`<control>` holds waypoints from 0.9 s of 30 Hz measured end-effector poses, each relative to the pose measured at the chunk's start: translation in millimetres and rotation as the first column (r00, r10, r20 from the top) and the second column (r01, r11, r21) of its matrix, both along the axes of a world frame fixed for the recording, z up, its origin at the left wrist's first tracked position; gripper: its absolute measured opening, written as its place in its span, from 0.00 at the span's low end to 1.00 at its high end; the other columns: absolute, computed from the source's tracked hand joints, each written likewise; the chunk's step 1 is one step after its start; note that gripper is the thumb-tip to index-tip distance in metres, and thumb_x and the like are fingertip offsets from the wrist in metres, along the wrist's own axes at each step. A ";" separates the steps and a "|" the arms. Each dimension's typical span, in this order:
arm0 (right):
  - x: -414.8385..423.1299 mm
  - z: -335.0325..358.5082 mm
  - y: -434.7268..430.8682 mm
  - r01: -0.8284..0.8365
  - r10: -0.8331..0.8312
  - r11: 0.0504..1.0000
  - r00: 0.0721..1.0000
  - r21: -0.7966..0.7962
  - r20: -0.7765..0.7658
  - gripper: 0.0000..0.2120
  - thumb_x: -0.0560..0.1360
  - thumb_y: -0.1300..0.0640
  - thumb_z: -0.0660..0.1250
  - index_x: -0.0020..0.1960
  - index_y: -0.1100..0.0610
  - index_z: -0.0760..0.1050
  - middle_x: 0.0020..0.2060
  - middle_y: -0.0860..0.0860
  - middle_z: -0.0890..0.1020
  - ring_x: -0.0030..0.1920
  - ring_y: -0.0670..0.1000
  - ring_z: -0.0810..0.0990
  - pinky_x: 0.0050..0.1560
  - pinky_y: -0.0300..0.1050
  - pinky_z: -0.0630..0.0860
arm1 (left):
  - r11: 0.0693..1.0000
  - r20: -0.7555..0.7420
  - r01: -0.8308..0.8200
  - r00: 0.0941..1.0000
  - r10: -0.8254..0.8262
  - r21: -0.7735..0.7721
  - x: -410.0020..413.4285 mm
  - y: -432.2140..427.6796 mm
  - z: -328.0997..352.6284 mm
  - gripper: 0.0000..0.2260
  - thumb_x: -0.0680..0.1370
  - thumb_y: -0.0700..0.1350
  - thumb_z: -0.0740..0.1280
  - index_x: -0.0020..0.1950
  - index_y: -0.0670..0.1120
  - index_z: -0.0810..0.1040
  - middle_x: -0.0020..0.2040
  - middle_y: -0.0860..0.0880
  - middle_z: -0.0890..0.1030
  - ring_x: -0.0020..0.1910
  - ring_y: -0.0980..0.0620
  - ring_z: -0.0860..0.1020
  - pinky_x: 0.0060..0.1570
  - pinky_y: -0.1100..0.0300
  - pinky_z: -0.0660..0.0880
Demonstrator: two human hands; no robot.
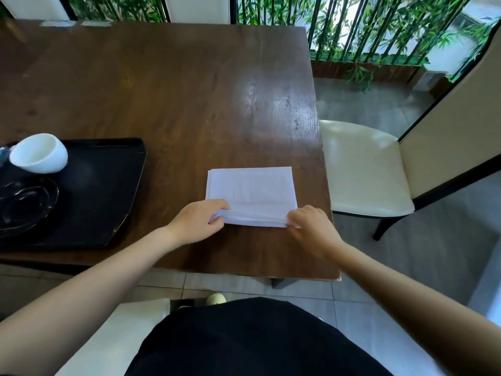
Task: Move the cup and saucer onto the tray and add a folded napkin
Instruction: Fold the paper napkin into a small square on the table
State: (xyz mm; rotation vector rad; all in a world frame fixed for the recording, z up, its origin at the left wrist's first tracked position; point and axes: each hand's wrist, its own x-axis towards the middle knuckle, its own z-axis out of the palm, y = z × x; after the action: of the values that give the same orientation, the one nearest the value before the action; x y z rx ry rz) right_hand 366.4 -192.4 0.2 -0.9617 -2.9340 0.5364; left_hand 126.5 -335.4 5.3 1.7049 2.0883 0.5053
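The flat white paper napkin (250, 195) lies on the dark brown wooden table (168, 85), to the right of the black rectangular tray (119, 191) and well apart from it. The left hand (199, 219) and right hand (311, 229) each pinch a near corner of the napkin, lifting that edge. To fold well — I judge — both corners should travel together to the far edge, then the crease be pressed flat. One napkin, one tray; on the tray, one white ceramic cup (39, 153) and one clear glass saucer (24, 204), the cup behind the saucer, not on it.
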 end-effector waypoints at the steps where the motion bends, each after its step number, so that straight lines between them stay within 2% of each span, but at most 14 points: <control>1: -0.3 2.9 8.3 0.075 -0.085 0.986 0.994 -0.148 -0.065 0.08 0.76 0.56 0.62 0.44 0.59 0.76 0.41 0.54 0.81 0.44 0.56 0.77 0.44 0.49 0.71 | 0.999 0.053 -0.010 0.998 0.013 -0.051 -4.0 2.2 1.7 0.07 0.75 0.42 0.62 0.51 0.47 0.77 0.46 0.51 0.81 0.44 0.49 0.79 0.44 0.54 0.76; 3: -1.1 6.6 24.9 0.153 -0.234 0.888 0.962 -0.434 -0.139 0.09 0.74 0.52 0.66 0.42 0.58 0.78 0.36 0.52 0.81 0.39 0.52 0.77 0.43 0.47 0.72 | 0.991 0.164 -0.009 0.986 0.032 -0.137 -11.8 5.1 5.8 0.05 0.75 0.45 0.63 0.49 0.53 0.76 0.44 0.56 0.79 0.44 0.55 0.78 0.43 0.60 0.73; 4: -2.8 8.0 32.1 0.151 -0.259 0.855 0.953 -0.497 -0.157 0.10 0.74 0.51 0.67 0.37 0.56 0.77 0.31 0.50 0.78 0.35 0.50 0.75 0.40 0.46 0.70 | 0.985 0.210 0.002 0.977 0.035 -0.174 -14.4 4.8 8.2 0.04 0.75 0.48 0.64 0.49 0.56 0.75 0.45 0.58 0.79 0.44 0.57 0.78 0.43 0.63 0.71; 7: -11.3 8.2 42.5 0.156 -0.312 0.792 0.935 -0.591 -0.171 0.14 0.73 0.49 0.68 0.31 0.50 0.72 0.26 0.44 0.69 0.30 0.45 0.69 0.36 0.41 0.67 | 0.962 0.257 0.001 0.964 0.072 -0.274 -17.5 0.2 10.8 0.12 0.72 0.56 0.68 0.54 0.57 0.75 0.47 0.58 0.79 0.46 0.56 0.77 0.42 0.66 0.71; 9: -17.5 5.2 44.9 0.181 -0.366 0.767 0.911 -0.615 -0.188 0.11 0.74 0.48 0.67 0.33 0.48 0.75 0.26 0.43 0.72 0.31 0.44 0.71 0.36 0.38 0.69 | 0.968 0.234 -0.055 0.965 0.115 -0.246 -18.2 -0.1 4.7 0.10 0.73 0.52 0.68 0.52 0.50 0.78 0.46 0.54 0.80 0.44 0.55 0.77 0.41 0.65 0.71; 11: -23.4 1.6 48.4 0.210 -0.412 0.751 0.890 -0.626 -0.195 0.11 0.74 0.48 0.66 0.38 0.54 0.78 0.30 0.47 0.76 0.35 0.47 0.74 0.39 0.39 0.70 | 0.970 0.233 -0.145 0.954 0.190 -0.197 -21.7 4.0 -0.6 0.06 0.75 0.47 0.67 0.46 0.45 0.79 0.42 0.50 0.79 0.41 0.53 0.77 0.40 0.62 0.70; 12: -26.5 0.5 50.5 0.220 -0.438 0.735 0.876 -0.641 -0.202 0.13 0.75 0.48 0.66 0.40 0.57 0.78 0.32 0.49 0.77 0.37 0.49 0.75 0.40 0.42 0.70 | 0.965 0.263 -0.193 0.936 0.236 -0.177 -25.4 7.8 -1.9 0.06 0.75 0.46 0.66 0.47 0.44 0.79 0.42 0.50 0.79 0.41 0.53 0.76 0.40 0.61 0.71; 14: -33.5 -0.5 54.2 0.249 -0.505 0.699 0.835 -0.670 -0.218 0.14 0.75 0.48 0.64 0.42 0.58 0.78 0.35 0.51 0.77 0.40 0.51 0.77 0.41 0.44 0.71 | 0.944 0.371 -0.293 0.868 0.330 -0.155 -34.8 18.5 -3.3 0.07 0.76 0.48 0.66 0.50 0.47 0.79 0.44 0.53 0.79 0.44 0.56 0.77 0.41 0.63 0.73; 17: -49.1 -2.6 59.8 0.322 -0.598 0.683 0.762 -0.656 -0.248 0.15 0.77 0.49 0.62 0.47 0.61 0.77 0.39 0.55 0.79 0.41 0.50 0.76 0.41 0.44 0.71 | 0.908 0.504 -0.403 0.764 0.404 -0.117 -45.3 38.4 -4.1 0.07 0.77 0.51 0.64 0.47 0.49 0.79 0.45 0.51 0.80 0.44 0.57 0.77 0.41 0.63 0.72; 20: -70.3 -6.9 67.5 0.423 -0.658 0.682 0.711 -0.597 -0.248 0.16 0.78 0.51 0.59 0.45 0.66 0.73 0.36 0.54 0.75 0.37 0.49 0.70 0.36 0.41 0.65 | 0.871 0.566 -0.483 0.695 0.444 -0.091 -48.6 58.0 -9.4 0.05 0.78 0.49 0.63 0.45 0.53 0.77 0.45 0.52 0.80 0.44 0.56 0.76 0.42 0.62 0.73; 23: -89.0 -16.0 70.8 0.518 -0.708 0.666 0.666 -0.537 -0.235 0.11 0.79 0.52 0.57 0.45 0.57 0.72 0.37 0.48 0.76 0.39 0.47 0.73 0.36 0.38 0.67 | 0.817 0.530 -0.572 0.671 0.519 -0.075 -47.9 75.0 -19.5 0.06 0.78 0.47 0.60 0.47 0.50 0.76 0.44 0.52 0.79 0.44 0.53 0.75 0.40 0.62 0.72; 27: -104.6 -30.4 69.7 0.625 -0.736 0.666 0.637 -0.406 -0.227 0.13 0.79 0.50 0.55 0.50 0.58 0.73 0.43 0.51 0.80 0.42 0.52 0.77 0.44 0.46 0.73 | 0.778 0.417 -0.627 0.694 0.586 -0.049 -42.0 88.1 -31.8 0.07 0.79 0.46 0.58 0.48 0.47 0.75 0.45 0.50 0.77 0.43 0.51 0.73 0.37 0.61 0.66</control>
State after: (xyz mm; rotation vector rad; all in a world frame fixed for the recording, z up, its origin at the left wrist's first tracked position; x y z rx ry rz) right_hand 261.8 -122.7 -30.2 -1.6729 -1.9360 0.9688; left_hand 84.5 -247.3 -26.5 0.7777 2.2788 1.0759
